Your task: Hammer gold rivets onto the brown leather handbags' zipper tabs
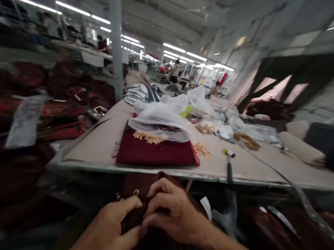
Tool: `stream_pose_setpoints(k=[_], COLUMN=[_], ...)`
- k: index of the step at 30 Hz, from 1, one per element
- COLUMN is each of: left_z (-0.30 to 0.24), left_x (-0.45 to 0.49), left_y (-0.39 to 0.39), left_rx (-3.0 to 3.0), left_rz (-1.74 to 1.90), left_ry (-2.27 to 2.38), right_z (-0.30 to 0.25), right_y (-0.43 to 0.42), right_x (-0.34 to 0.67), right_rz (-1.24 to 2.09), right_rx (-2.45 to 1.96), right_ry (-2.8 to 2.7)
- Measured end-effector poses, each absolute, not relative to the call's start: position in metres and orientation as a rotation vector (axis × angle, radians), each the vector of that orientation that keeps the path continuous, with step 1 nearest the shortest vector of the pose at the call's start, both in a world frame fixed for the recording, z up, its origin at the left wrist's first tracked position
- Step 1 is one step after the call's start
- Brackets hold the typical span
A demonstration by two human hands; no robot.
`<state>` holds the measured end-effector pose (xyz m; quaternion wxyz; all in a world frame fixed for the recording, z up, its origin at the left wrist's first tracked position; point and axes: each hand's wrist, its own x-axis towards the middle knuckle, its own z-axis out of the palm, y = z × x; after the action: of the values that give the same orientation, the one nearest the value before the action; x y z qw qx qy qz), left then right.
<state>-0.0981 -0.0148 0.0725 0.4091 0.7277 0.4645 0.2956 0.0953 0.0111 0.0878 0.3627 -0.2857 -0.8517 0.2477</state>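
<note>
My left hand (114, 227) and my right hand (170, 212) are close together at the bottom of the view, both gripping a dark maroon fabric piece (136, 214). Small metal rings (136, 192) sit on its upper edge, just beyond my fingers. Much of the fabric is hidden by my hands. Beyond them, a folded maroon cloth (157, 154) with gold beaded trim (147, 137) lies on a beige-covered table (94, 153), partly under clear plastic film (160, 117). A small hammer (229, 164) lies near the table's front edge.
Piles of red and maroon garments (25, 112) lie to the left. Loose gold trim (201, 150), plastic bags and striped fabric (142, 93) cover the table's far part. A metal pole (116, 41) rises behind it, and distant people (176, 73) work along the long hall.
</note>
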Motion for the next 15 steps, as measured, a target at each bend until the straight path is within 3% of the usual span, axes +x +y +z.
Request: stream_pose_setpoints(k=[5, 15], left_z=[0.08, 0.075], left_x=[-0.098, -0.1], left_y=[-0.019, -0.022], left_rx=[1.692, 1.996], left_rz=[0.662, 0.705], left_ry=[1.152, 1.17], right_z=[0.085, 0.089], right_y=[0.011, 0.017], right_x=[0.105, 0.103], right_rz=[0.684, 0.733], right_rx=[-0.644, -0.647], right_ry=[-2.147, -2.259])
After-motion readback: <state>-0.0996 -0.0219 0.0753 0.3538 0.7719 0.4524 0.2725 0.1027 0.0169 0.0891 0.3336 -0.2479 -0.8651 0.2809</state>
